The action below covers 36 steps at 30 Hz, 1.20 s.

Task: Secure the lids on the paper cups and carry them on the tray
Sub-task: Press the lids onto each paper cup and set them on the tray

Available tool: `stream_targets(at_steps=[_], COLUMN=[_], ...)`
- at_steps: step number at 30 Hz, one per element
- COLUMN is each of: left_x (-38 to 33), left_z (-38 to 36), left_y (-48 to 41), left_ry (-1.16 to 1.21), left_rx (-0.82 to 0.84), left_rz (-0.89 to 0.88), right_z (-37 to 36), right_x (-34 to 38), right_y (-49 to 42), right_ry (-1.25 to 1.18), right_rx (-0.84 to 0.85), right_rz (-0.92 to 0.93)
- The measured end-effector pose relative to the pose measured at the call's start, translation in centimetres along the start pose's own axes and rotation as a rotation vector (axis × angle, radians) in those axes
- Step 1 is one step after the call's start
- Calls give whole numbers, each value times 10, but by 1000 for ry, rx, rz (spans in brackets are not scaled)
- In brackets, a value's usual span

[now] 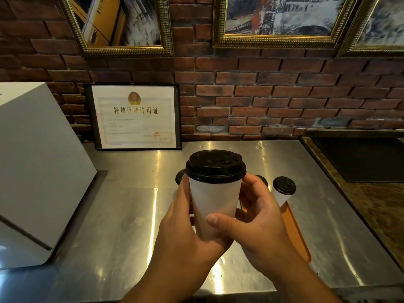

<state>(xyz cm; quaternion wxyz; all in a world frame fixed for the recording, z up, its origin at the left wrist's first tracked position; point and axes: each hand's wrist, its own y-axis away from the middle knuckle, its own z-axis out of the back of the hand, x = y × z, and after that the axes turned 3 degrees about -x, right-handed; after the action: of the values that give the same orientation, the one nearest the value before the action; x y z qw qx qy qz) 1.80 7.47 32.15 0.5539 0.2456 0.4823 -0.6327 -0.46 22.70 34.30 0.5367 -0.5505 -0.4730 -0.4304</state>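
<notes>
Left hand (185, 226) and right hand (258, 224) curl round the white paper cup (215, 200) below its black plastic lid (215, 166); probably light and crushable, so grip gently.

Left grip (185, 232) and right grip (258, 228) clasp a black-lidded paper cup (215, 206) above the desk (122, 215); a second cup (283, 190) stands on the orange tray (295, 232).

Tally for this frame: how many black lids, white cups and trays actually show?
Black lids: 4 (held lid, standing lid, two part-hidden lids)
White cups showing: 2 (held cup, standing cup)
Orange tray: 1
Total: 7
</notes>
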Motion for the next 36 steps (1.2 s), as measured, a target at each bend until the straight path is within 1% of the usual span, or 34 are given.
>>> stream_targets(at_steps=[4, 7, 11, 15, 20, 27, 36], left_x=[-2, -1, 1, 4, 3, 2, -5], left_z=[1, -1, -6, -8, -6, -8, -1], left_y=[-3, -2, -1, -1, -2, 3, 0], left_ry=[20, 40, 22, 29, 22, 6, 90], left_rx=[8, 20, -15, -17, -23, -32, -27], left_rz=[7, 15, 38, 24, 24, 43, 44], right_z=[1, 3, 3, 3, 4, 3, 4], right_x=[0, -1, -3, -3, 0, -2, 1], right_y=[0, 0, -1, -1, 0, 3, 5], right_ry=[-37, -43, -11, -7, -54, -22, -82], right_rx=[40, 37, 5, 0, 33, -11, 28], right_rz=[-27, -24, -3, 11, -15, -16, -14])
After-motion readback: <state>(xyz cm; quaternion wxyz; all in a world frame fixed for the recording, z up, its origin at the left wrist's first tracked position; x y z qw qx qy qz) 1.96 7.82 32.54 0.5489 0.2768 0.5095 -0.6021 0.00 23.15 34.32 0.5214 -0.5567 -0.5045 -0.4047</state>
